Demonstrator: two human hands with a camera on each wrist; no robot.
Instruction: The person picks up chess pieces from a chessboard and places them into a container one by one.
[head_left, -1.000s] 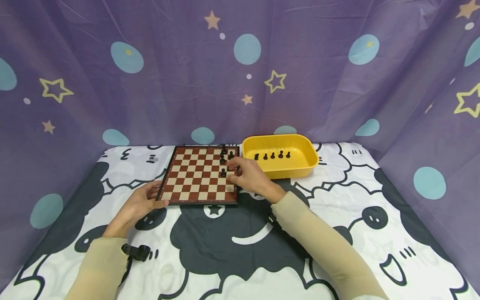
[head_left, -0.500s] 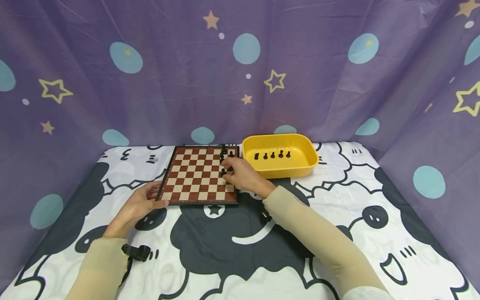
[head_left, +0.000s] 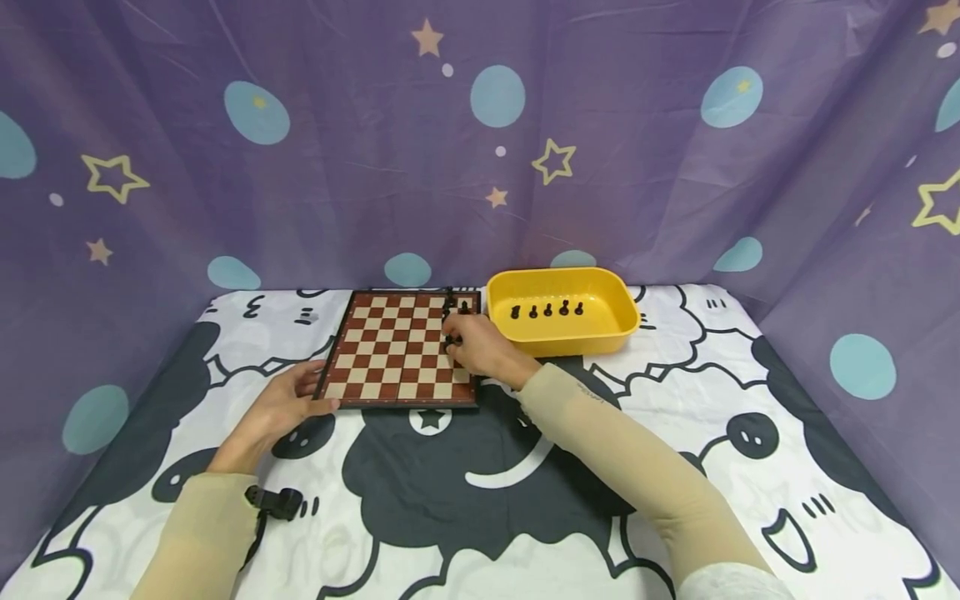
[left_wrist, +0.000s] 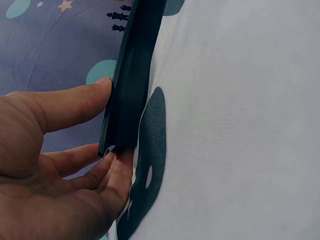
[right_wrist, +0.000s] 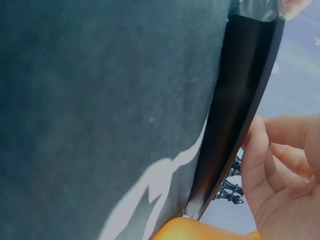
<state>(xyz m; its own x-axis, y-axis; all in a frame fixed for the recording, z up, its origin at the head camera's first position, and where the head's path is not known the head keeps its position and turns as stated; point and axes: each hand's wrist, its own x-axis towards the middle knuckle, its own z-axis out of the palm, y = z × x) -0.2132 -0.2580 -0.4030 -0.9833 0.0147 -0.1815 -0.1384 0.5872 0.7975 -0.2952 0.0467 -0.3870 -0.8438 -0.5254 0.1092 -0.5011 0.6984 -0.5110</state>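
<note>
A brown and cream chessboard (head_left: 386, 354) lies at the back of the table. My left hand (head_left: 276, 407) grips its near left corner; in the left wrist view the thumb (left_wrist: 75, 106) is on the board's edge (left_wrist: 131, 75), with the fingers bent at the corner. Over the board's right side, my right hand (head_left: 486, 346) pinches a small black chess piece (head_left: 454, 340), mostly covered by the fingers. Other black chess pieces (head_left: 464, 308) stand at the far right corner, and the right wrist view shows several black chess pieces (right_wrist: 231, 189) beside the right fingers.
A yellow tray (head_left: 570, 345) stands against the board's right side. Several black chess pieces (head_left: 548, 310) are in a row inside it. A sheep-patterned cloth (head_left: 420, 500) covers the table, and a purple curtain (head_left: 337, 200) hangs behind.
My right hand has moved slightly left over the board's right columns, and its fingers now cover the black piece that showed beside them. The left hand stays at the board's corner.
</note>
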